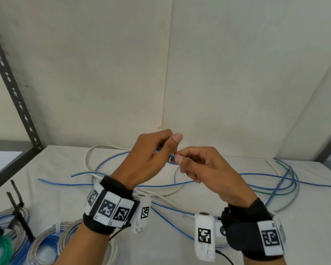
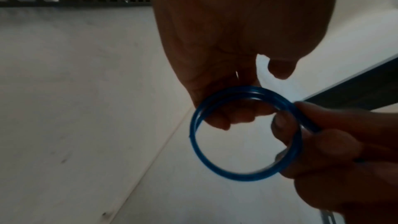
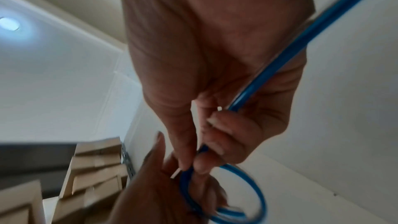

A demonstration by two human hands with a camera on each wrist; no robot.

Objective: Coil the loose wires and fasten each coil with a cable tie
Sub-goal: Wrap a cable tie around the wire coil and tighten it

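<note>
**Ana:** Above the white cloth-covered table (image 1: 237,217), raised between the two wrists, is a small blue plastic-sheathed wire coil (image 2: 245,134), only two or so turns of it. The left hand (image 1: 151,159) has its fingers curled round the far side of the ring; the right hand (image 1: 203,173) pinches the near side between thumb and forefinger.

**Ben:** And the free length?

**Ana:** From the right wrist view, the blue wire's loose tail (image 3: 290,54) runs out of the right hand's pinch, across the palm and back toward the wrist. So the stock to be fed lies on the right hand's side, and its long axis follows that forearm before it drops to the table.

**Ben:** Which way does the ring face?

**Ana:** Roughly upright, its opening turned toward the left wrist camera. I'd judge the next wrap has to come round in that same plane, the right hand laying wire onto the ring while the left hand keeps the turns together.

**Ben:** Risk?

**Ana:** Springy wire; a slack grip probably lets the turns pop open. More loose blue, white and green wires (image 1: 275,178) sprawl on the table beyond, and finished coils bound with black cable ties (image 1: 19,207) sit at the near left.
</note>
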